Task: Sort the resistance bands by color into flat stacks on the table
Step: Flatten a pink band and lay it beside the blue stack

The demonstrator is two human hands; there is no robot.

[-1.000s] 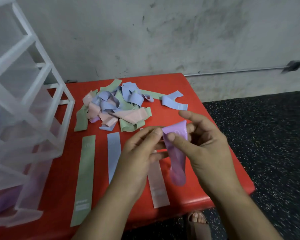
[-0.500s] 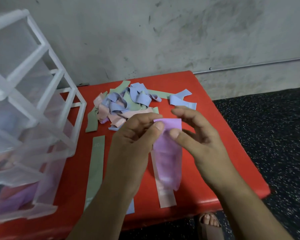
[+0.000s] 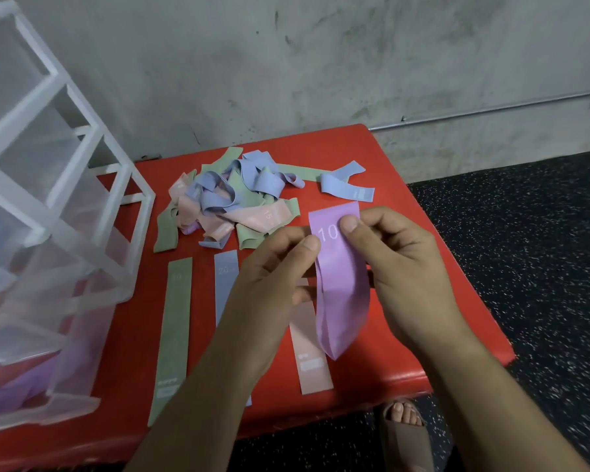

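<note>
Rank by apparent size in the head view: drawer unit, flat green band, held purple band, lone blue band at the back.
1. drawer unit
2. purple band and green band: unsure; purple is wider but nearer, green longer.
3. blue band

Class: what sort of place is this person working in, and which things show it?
Probably a gym or workout room, though that is not certain. The speckled black floor, the red padded table that looks like a gym bench, and the pile of resistance bands on it all point that way.
</note>
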